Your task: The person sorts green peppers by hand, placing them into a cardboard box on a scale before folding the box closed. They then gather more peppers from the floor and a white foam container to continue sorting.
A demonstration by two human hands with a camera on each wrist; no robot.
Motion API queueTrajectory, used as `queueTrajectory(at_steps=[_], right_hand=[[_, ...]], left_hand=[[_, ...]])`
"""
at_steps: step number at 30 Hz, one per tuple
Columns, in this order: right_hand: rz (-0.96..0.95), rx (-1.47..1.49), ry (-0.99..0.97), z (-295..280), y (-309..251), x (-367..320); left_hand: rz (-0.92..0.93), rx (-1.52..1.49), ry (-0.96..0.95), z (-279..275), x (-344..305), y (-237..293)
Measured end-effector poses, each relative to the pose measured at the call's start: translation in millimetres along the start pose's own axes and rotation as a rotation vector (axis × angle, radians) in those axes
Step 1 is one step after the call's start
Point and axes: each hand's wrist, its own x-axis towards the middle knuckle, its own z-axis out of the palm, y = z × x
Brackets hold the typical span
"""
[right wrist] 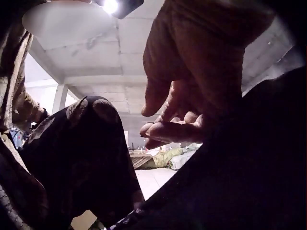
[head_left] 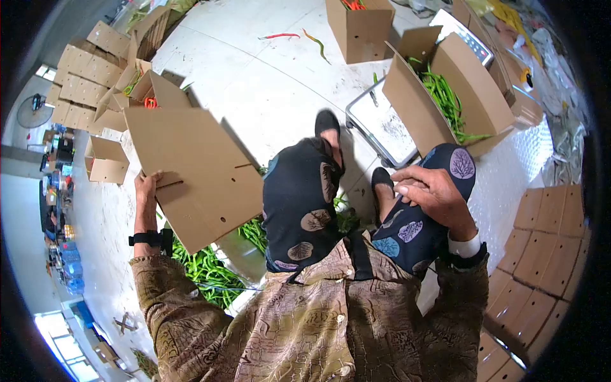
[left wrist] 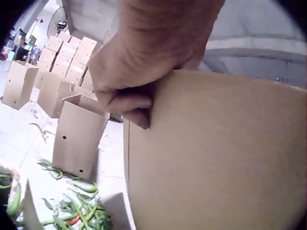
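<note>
The left hand (head_left: pixel 146 186) grips one edge of a cardboard box (head_left: pixel 197 172), held tilted beside the left knee. In the left wrist view, curled fingers of the left hand (left wrist: pixel 132 91) lie over the edge of the cardboard (left wrist: pixel 220 153). Above the right thigh, the right hand (head_left: pixel 434 194) hangs loosely bent and holds nothing. The right wrist view also shows the right hand (right wrist: pixel 192 81) with relaxed fingers. Green peppers (head_left: pixel 207 270) lie in a heap below the held box.
An open box with green peppers (head_left: pixel 445 102) stands at the right, near a metal scale (head_left: pixel 382 124). Two loose peppers (head_left: pixel 280 36) lie on the floor ahead. Stacked boxes (head_left: pixel 541 235) stand at the lower right, others (head_left: pixel 83 86) at the upper left.
</note>
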Motion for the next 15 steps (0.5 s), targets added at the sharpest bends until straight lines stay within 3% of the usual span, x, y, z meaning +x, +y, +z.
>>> queueTrajectory(at_steps=[4,7,8,11,12,13,14,15], right_hand=[[0.031,-0.025,-0.038,5.6,-24.5,13.5],[-0.040,-0.069,-0.073,15.5,-36.4,33.6],[-0.084,-0.130,-0.087,16.3,-36.0,40.9],[-0.176,-0.228,-0.154,23.6,-37.3,64.9],[-0.092,-0.177,-0.156,25.7,-27.7,72.0],[-0.007,-0.132,-0.153,26.8,-21.3,80.0],[-0.021,-0.135,-0.179,27.3,-15.8,86.7],[-0.022,-0.133,-0.142,28.5,-12.6,89.2]], left_hand=[[0.109,-0.197,-0.019,26.8,12.1,34.8],[-0.024,-0.244,-0.030,79.3,49.8,58.7],[-0.177,-0.358,-0.064,96.2,121.8,9.3],[-0.061,-0.292,-0.188,170.4,158.0,19.3],[-0.033,-0.277,-0.183,195.8,167.2,15.7],[-0.089,-0.203,-0.037,221.7,160.6,24.2],[-0.032,-0.157,0.085,249.2,175.7,1.6],[-0.019,-0.297,0.097,267.2,178.8,-17.5]])
